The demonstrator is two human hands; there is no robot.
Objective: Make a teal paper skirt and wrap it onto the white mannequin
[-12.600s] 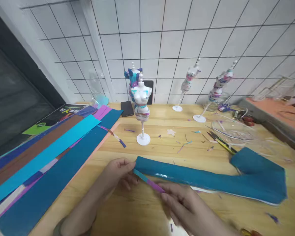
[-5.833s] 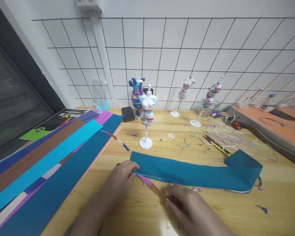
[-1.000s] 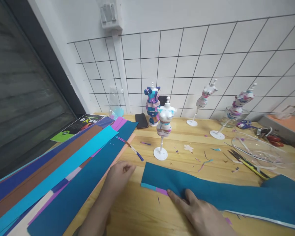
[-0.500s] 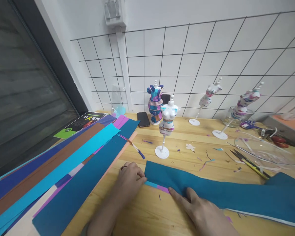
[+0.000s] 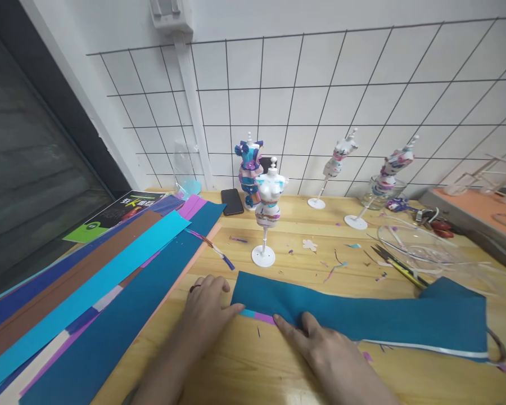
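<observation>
A long teal strip [image 5: 362,315] of paper or cloth lies across the table in front of me. Along its near edge at the left runs a narrow band of light blue and purple [image 5: 263,318]. My left hand [image 5: 208,306] rests at the strip's left end, its thumb touching the corner and set apart from the bent fingers. With the index finger stretched out, my right hand [image 5: 320,351] presses on the purple part of the band. A white mini dress form [image 5: 270,194], partly wrapped in coloured bits, stands just behind the strip.
Long coloured strips [image 5: 122,270] lie stacked at the left. Behind stand a dressed mini form [image 5: 250,171], two more forms [image 5: 335,163] and a phone [image 5: 232,201]. At the right are scissors [image 5: 398,265], coiled clear band [image 5: 417,247] and scattered scraps.
The view has shifted right, bringing the teal strip's right end into sight. My left thumb has opened away from the fingers. My right index finger stays on the purple part.
</observation>
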